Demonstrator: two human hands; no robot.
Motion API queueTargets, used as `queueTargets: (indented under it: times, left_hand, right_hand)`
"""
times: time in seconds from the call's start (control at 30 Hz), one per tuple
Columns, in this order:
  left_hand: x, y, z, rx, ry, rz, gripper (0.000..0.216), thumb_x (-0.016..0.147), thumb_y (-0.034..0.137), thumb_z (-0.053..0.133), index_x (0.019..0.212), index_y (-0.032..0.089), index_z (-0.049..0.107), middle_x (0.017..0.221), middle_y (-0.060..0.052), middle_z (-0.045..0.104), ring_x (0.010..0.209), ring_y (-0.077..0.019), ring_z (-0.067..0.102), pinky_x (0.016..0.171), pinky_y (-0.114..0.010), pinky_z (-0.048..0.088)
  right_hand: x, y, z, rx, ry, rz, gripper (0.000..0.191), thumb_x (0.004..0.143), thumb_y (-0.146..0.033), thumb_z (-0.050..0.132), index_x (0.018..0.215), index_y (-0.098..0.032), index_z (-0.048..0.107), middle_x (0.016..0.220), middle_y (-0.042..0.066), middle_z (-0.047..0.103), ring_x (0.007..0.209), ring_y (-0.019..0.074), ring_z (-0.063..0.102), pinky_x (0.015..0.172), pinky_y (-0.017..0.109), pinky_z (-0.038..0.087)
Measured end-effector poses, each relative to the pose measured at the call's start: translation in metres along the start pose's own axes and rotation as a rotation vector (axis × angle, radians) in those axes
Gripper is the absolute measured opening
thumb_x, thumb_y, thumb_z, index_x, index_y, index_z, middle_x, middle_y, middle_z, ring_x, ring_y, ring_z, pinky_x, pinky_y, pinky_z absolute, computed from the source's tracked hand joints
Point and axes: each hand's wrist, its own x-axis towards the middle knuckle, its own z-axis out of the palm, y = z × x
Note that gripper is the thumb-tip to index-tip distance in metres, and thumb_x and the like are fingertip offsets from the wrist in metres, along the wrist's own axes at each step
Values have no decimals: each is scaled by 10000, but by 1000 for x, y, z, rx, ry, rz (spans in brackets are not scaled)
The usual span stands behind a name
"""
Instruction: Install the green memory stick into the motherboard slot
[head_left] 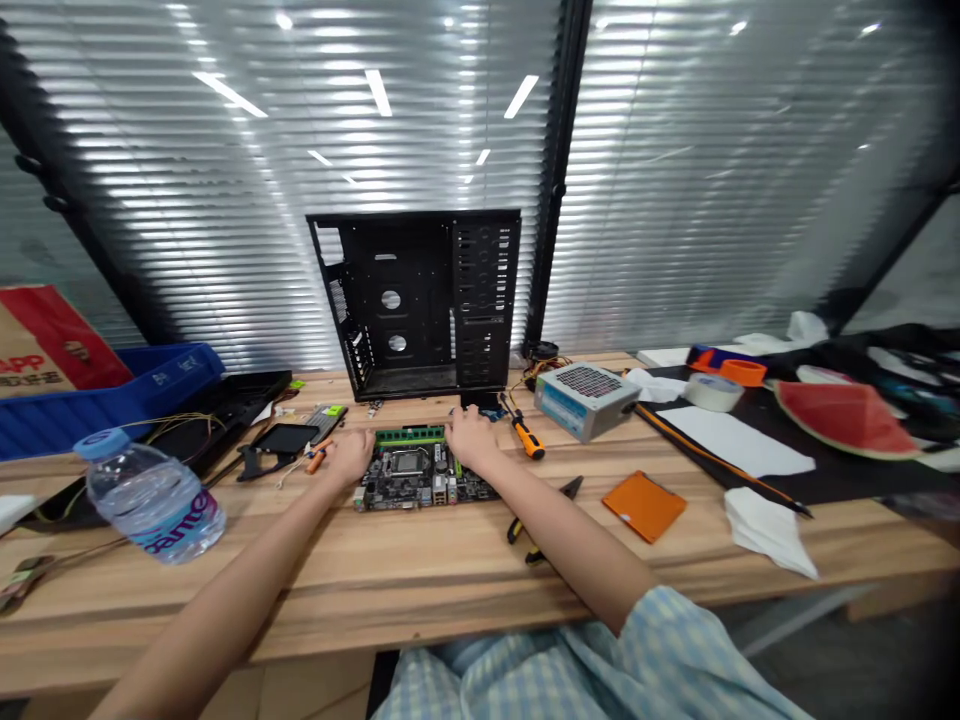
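Observation:
A black motherboard [420,480] lies flat on the wooden table [420,580] in front of me. A green memory stick [410,435] sits along its far edge. My left hand [351,457] rests at the stick's left end, fingers curled down onto it. At the stick's right end my right hand [469,440] presses its fingers down in the same way. Behind the board stands an open, empty black computer case [420,300].
A water bottle [150,500] lies at the left, near a black tray [225,410] and blue bin [105,400]. A screwdriver [525,432], power supply [586,398], pliers [544,510], orange pad [645,505], tape roll [712,391], tissue [769,530] and watermelon slice [844,418] lie to the right.

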Motion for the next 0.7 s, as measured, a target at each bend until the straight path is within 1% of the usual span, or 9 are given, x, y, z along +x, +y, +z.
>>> queueTargets:
  times: [0.1,0.33,0.47,0.7]
  left_hand:
    - [2,-1,1,7,-5,0,419,996,245,222,898,137,615,1046,-196,688,1032,-313,651,837,-422,467]
    - [2,2,-3,3,-2,5,449,995,260,188,886,132,605,1057,-210,680,1035,-309,650,836,-412,478]
    - [1,3,-5,-6,1,5,457,990,262,186,889,130,612,1068,-211,684,1049,-313,646,835,-414,478]
    - [4,-1,-1,-26,-2,4,469,987,270,180,900,117,615,1070,-224,686,1029,-338,644,835,-465,469]
  right_hand:
    - [1,0,1,-9,11,5,455,994,-381,377,1354,-119,474,1268,217,498,1094,336,572,858,434,482]
    - [0,0,-3,-19,-17,-10,459,1007,-387,350,1364,-118,453,1292,219,473,1109,325,566,868,439,486]
    - [1,0,-2,-8,-15,-6,448,1003,-381,362,1350,-121,474,1287,214,481,1097,329,575,855,442,494]
    - [2,2,3,20,20,14,428,996,-363,372,1328,-132,509,1245,208,520,1096,338,582,861,451,486]
